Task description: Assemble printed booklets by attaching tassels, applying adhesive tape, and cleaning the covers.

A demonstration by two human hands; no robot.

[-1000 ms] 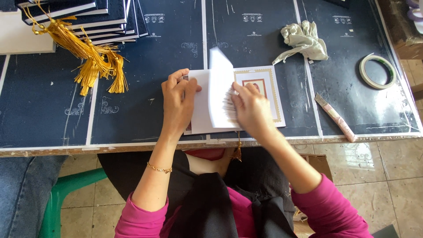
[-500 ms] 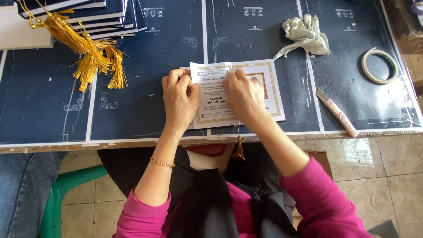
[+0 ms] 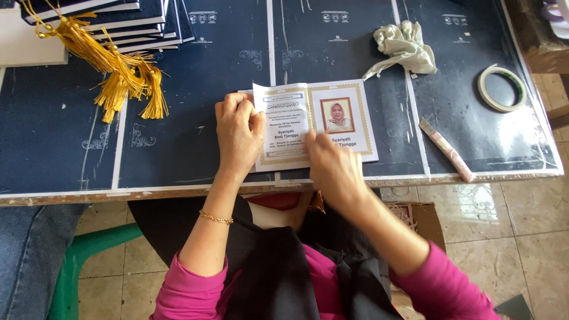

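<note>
One open booklet (image 3: 314, 124) on the dark blue table (image 3: 195, 136), near the front edge – long axis runs left-right, spine front-to-back, 2 pages face up. L hand (image 3: 239, 133) presses flat on the left page, fingers together. R hand (image 3: 333, 169) rests at the lower middle – grip can't tell. Also: 1 tape roll (image 3: 501, 89), 1 crumpled cloth (image 3: 405, 48), 1 cutter (image 3: 446, 149), 1 bunch of yellow tassels (image 3: 121, 74), 1 stack of dark booklets (image 3: 118, 18) at back left.

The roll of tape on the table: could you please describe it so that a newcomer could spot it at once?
Start at the dark blue table and go to its far right side, past the crumpled pale cloth. The roll of tape lies flat there, beyond the slim pinkish knife. It is the only ring-shaped thing, whitish with an open centre.
</note>
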